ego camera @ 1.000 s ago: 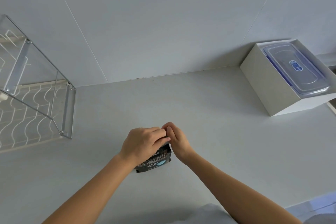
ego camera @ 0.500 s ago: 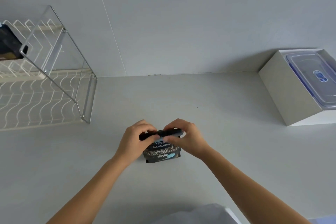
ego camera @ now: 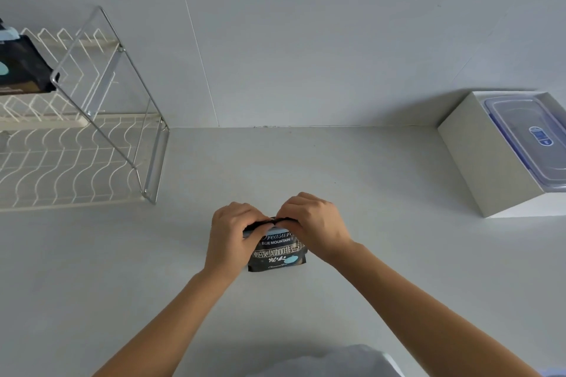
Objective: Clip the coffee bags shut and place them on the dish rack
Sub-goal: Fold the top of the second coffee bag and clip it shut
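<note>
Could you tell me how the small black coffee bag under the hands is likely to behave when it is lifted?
The small black coffee bag looks like a soft pouch: its top edge bends under the left hand and right hand, so it will probably flex. It seems small, likely light. Its glossy printed face may be slightly slippery.

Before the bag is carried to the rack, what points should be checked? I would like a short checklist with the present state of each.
1. Both hands on the bag top: left hand and right hand pinch the coffee bag: ok.
2. Clip fully closed along the top: cannot tell, fingers cover it.
3. Bag standing on the counter: ok.
4. Free space on the dish rack: ok, lower shelf bare.
5. Another bag already on the upper shelf: ok.
</note>
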